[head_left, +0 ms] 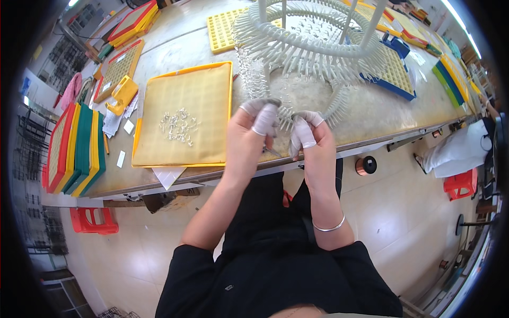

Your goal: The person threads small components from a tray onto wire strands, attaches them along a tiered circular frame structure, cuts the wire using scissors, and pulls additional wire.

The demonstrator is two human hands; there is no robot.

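My left hand (pixel 258 123) and my right hand (pixel 310 133), with white coverings on their fingers, are close together just above the table's near edge. On both, the fingertips are pinched together. Whatever lies between them is too small to make out. Directly beyond them stands a white ring-shaped rack (pixel 313 46) with tiers of many thin prongs; its lower ring (pixel 338 108) curves behind my right hand. Left of my left hand lies a yellow-rimmed tray (pixel 183 153) with a tan lining. A loose pile of small white pieces (pixel 179 126) rests on it.
Upright red, yellow and green trays (pixel 79 148) stand at the table's left end. A yellow grid tray (pixel 225 31) and a blue-edged tray (pixel 395 69) flank the rack. A copper wire spool (pixel 366 165) is below the table edge. Another person (pixel 461 148) is at right near a red stool (pixel 460 184).
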